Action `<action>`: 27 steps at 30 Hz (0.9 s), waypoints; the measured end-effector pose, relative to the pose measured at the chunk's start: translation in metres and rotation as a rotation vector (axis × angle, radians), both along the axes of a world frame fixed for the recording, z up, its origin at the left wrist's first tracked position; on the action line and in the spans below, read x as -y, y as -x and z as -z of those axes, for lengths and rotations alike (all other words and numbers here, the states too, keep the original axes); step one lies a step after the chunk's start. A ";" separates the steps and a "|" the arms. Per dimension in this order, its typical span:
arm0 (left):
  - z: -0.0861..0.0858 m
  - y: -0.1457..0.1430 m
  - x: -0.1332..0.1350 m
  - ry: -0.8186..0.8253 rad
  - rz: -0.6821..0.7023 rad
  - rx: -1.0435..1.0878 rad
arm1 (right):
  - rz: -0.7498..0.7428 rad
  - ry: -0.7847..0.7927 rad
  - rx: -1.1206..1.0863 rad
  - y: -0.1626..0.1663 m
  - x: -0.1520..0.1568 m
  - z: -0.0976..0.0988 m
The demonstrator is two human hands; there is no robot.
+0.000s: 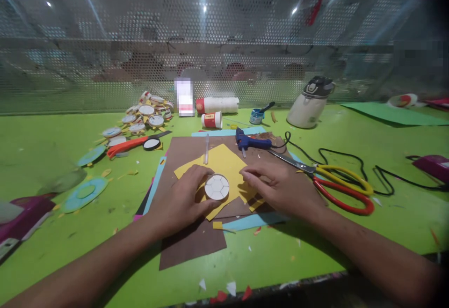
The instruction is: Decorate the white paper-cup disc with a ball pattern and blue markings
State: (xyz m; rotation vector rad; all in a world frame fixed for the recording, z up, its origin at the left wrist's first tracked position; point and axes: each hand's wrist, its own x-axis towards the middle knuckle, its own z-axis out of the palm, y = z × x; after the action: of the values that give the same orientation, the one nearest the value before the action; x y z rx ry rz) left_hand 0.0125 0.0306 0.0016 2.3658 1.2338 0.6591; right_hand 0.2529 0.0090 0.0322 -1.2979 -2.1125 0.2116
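The round white disc (216,187), marked with panel-like lines, is over the yellow sheet (224,156) in front of me. My left hand (184,195) pinches it, thumb at the near edge and fingers at the far edge. To its right, a little apart, my right hand (277,186) has thumb and fingertips drawn close; I can't tell whether they pinch anything. Under the yellow lies a brown sheet (180,151). Beyond my hands, the blue glue gun (259,143) lies at the brown sheet's far edge, with scissors (311,169) to its right. Left of the sheets are an orange cutter (129,146) and a pile of decorated discs (149,111). Farther back on the green bench (182,284) stand a blue jar (257,117) and a jug (306,109); a red-and-white cup (211,121) lies on its side.
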 end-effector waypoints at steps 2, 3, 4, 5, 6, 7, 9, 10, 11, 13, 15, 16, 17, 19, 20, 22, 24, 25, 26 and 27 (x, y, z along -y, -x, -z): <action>0.001 0.000 0.000 0.003 -0.008 -0.018 | -0.033 0.017 -0.037 0.003 0.002 0.004; 0.002 0.000 0.000 0.001 -0.008 -0.024 | -0.056 0.029 -0.068 0.004 0.002 0.008; 0.002 0.000 0.000 -0.002 -0.005 -0.027 | -0.083 0.045 -0.096 0.005 0.002 0.012; 0.003 0.000 0.000 -0.004 0.000 -0.028 | -0.112 0.065 -0.122 0.006 0.001 0.017; 0.003 0.000 0.000 -0.003 0.004 -0.028 | -0.141 0.086 -0.141 0.007 0.001 0.021; 0.004 0.000 0.000 -0.001 0.006 -0.029 | -0.171 0.108 -0.152 0.008 0.000 0.025; 0.004 0.000 0.000 0.005 0.008 -0.031 | -0.214 0.130 -0.166 0.009 0.000 0.030; 0.004 0.000 0.000 0.009 0.005 -0.034 | -0.227 0.135 -0.165 0.010 0.000 0.031; 0.004 0.000 0.000 0.010 0.000 -0.035 | -0.236 0.134 -0.160 0.010 0.001 0.031; 0.005 -0.001 0.000 0.011 -0.010 -0.041 | -0.249 0.130 -0.143 0.010 0.002 0.031; 0.005 -0.002 0.001 0.013 -0.022 -0.046 | -0.258 0.131 -0.137 0.010 0.003 0.030; 0.005 -0.002 0.001 0.011 -0.025 -0.050 | -0.257 0.132 -0.139 0.010 0.003 0.030; 0.005 -0.002 0.001 0.009 -0.026 -0.054 | -0.253 0.137 -0.142 0.011 0.003 0.031; 0.006 -0.002 0.001 0.003 -0.020 -0.059 | -0.238 0.149 -0.155 0.011 0.003 0.033; 0.006 -0.002 0.000 0.003 -0.014 -0.060 | -0.232 0.153 -0.161 0.011 0.003 0.034; 0.007 -0.002 0.000 0.007 -0.007 -0.057 | -0.230 0.156 -0.168 0.011 0.003 0.035; 0.008 -0.001 -0.001 0.017 -0.007 -0.047 | -0.233 0.153 -0.167 0.012 0.002 0.036; 0.007 -0.001 -0.001 0.023 -0.009 -0.045 | -0.234 0.154 -0.167 0.012 0.002 0.036; 0.007 -0.001 -0.002 0.028 -0.008 -0.044 | -0.230 0.159 -0.166 0.012 0.002 0.036; 0.007 -0.001 -0.002 0.034 -0.004 -0.043 | -0.224 0.164 -0.166 0.012 0.001 0.036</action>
State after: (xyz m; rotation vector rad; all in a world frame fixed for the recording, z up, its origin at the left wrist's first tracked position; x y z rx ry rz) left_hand 0.0136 0.0326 -0.0049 2.3617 1.2586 0.5868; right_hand 0.2412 0.0077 -0.0042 -1.0895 -2.1292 0.5795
